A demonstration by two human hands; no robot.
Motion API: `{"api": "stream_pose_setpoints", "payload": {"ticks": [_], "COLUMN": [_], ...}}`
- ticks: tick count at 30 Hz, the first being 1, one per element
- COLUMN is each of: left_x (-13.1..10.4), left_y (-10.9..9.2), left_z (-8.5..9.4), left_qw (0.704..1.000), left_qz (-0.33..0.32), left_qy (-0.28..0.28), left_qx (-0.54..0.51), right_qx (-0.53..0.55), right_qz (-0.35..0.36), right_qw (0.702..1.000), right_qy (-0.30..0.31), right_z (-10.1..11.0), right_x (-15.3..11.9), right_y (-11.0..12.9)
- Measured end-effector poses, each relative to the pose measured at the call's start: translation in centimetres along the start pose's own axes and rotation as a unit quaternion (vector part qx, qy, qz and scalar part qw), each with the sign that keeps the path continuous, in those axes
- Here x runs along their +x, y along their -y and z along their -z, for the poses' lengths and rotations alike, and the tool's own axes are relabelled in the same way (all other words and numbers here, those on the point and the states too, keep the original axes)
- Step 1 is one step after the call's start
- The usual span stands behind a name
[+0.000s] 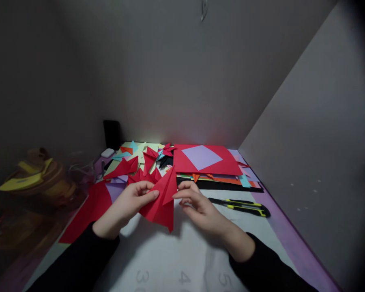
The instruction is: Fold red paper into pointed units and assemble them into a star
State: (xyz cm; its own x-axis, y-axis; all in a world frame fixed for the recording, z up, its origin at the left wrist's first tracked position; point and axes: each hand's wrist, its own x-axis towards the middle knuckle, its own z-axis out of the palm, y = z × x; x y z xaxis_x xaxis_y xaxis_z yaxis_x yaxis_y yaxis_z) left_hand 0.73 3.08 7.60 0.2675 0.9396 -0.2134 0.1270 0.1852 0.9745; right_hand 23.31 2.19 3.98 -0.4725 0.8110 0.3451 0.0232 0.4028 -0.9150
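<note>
A folded red paper piece with pointed flaps is held just above the white table surface. My left hand pinches its left side between thumb and fingers. On the paper's right edge, my right hand grips it with the fingertips. Both forearms are in black sleeves. Behind the paper lie several other folded red pieces.
A red sheet with a lilac square tops a stack of coloured papers at the back. Two black-and-yellow utility knives lie to the right. Another red sheet lies left. A brown and yellow object sits at far left. Walls close in behind and right.
</note>
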Motion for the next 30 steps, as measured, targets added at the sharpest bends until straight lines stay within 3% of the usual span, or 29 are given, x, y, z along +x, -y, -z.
{"api": "stream_pose_setpoints", "payload": {"ticks": [2,6,12,17,25,30], "left_x": [0.1,0.2,0.2,0.0,-0.2,-0.3], "left_y": [0.4,1.2,1.2,0.4,1.1,1.9], "left_z": [-0.4,-0.8,0.6,1.6,0.6,0.2], "left_qw": [0.998,0.994,0.995,0.964,0.891,0.864], "left_qz": [0.028,0.035,-0.097,-0.204,-0.373,-0.417], "left_qy": [0.021,0.053,0.025,0.057,-0.063,-0.116], "left_qx": [-0.055,-0.088,0.01,0.161,0.25,0.258], "right_qx": [-0.012,-0.059,-0.083,-0.029,0.007,0.001], "right_qz": [0.001,0.001,0.003,-0.004,-0.01,0.008], "right_qw": [1.0,0.998,0.988,0.98,0.975,0.971], "right_qy": [0.02,-0.008,-0.132,-0.199,-0.221,-0.241], "right_z": [-0.4,-0.6,0.0,0.8,0.6,0.4], "right_x": [-0.2,-0.1,0.3,0.6,0.3,0.1], "right_y": [0.3,0.1,-0.7,-0.9,-1.1,-1.1]}}
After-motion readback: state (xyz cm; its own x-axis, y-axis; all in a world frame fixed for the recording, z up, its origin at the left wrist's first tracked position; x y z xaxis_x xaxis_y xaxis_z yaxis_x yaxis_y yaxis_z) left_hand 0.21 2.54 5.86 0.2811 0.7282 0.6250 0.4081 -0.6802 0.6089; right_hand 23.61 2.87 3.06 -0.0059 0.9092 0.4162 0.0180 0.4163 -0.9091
